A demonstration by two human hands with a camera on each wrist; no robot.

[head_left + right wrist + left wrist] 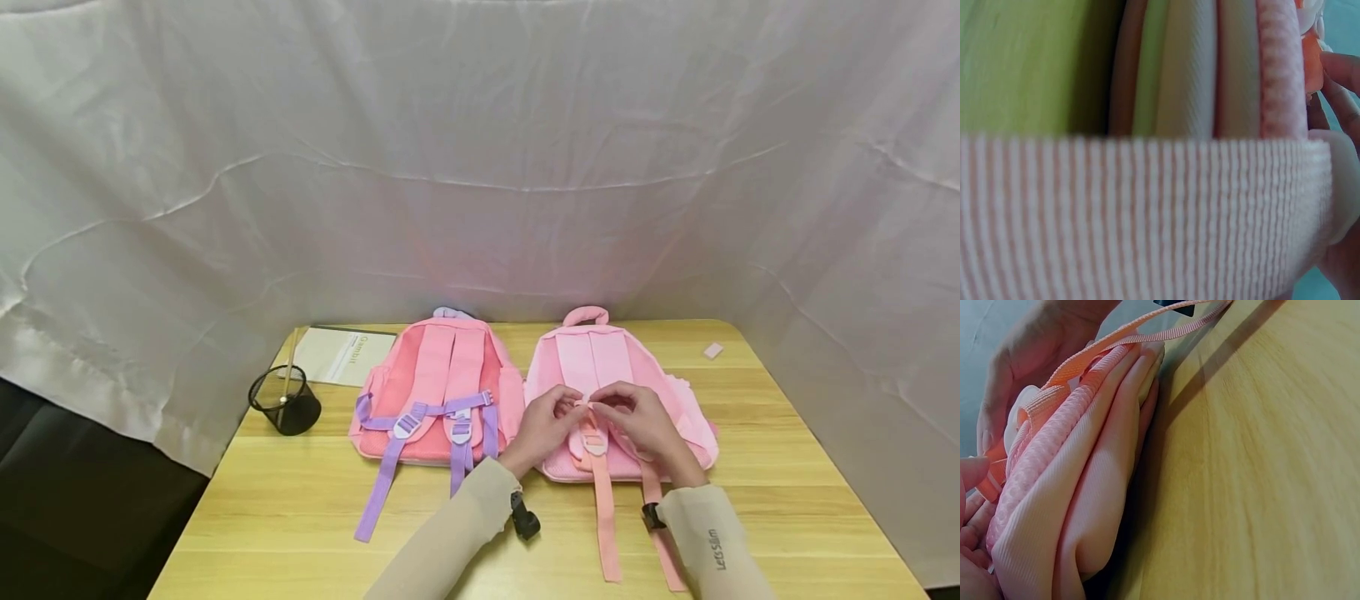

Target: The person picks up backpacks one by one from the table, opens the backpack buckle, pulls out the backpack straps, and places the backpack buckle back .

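Observation:
A light pink backpack (573,354) lies on the table with its shoulder straps facing up. Over its middle, both hands meet with fingertips close together. My left hand (546,423) pinches a short orange strap (996,478). From the other side, my right hand (643,423) pinches the same orange webbing, which shows between its fingers (1344,72) in the right wrist view. Just below the fingertips sits a white buckle (594,443), from which a long orange strap end (606,525) runs toward the table's front. Fingers partly hide the pinched piece.
To the left lies a coral pink backpack (431,358) with purple straps (382,492). A black mesh pen cup (300,410) and a notebook (330,354) occupy the left side. One small pink block (713,351) lies back right. Grey curtains (480,167) enclose the table.

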